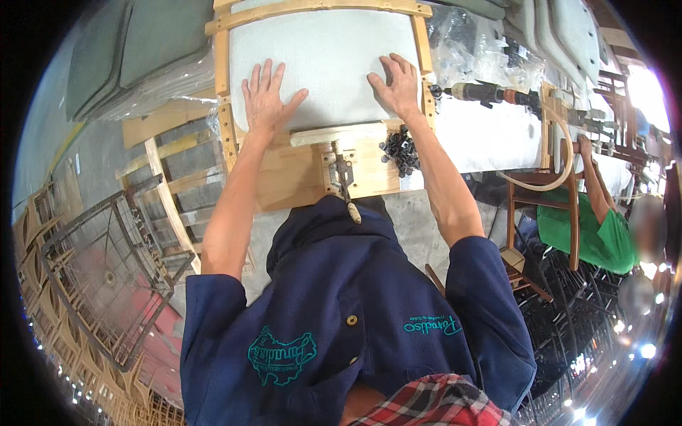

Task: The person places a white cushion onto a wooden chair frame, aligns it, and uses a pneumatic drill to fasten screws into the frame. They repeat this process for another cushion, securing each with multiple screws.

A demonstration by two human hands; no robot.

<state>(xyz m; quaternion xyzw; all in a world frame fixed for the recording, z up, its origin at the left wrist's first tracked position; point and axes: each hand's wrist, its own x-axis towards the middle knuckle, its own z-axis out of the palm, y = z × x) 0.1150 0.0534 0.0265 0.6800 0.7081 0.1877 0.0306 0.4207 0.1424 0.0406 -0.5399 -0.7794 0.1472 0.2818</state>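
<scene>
A pale fabric-covered panel lies flat inside a wooden frame with holes along its side rails. On the panel's left part rests my left hand, fingers spread, holding nothing. My right hand touches the panel near its right edge, fingers apart and slightly bent. A toggle clamp with a worn handle is fixed to the wooden board at the near side, against a light wooden strip. Beside it, a heap of small black parts sits close to my right forearm.
Right of the frame lies a power driver with a pale hose. Grey padded panels are stacked at the far left. A wire-mesh rack and wooden pallets stand left. A person in green works beside a wooden chair at right.
</scene>
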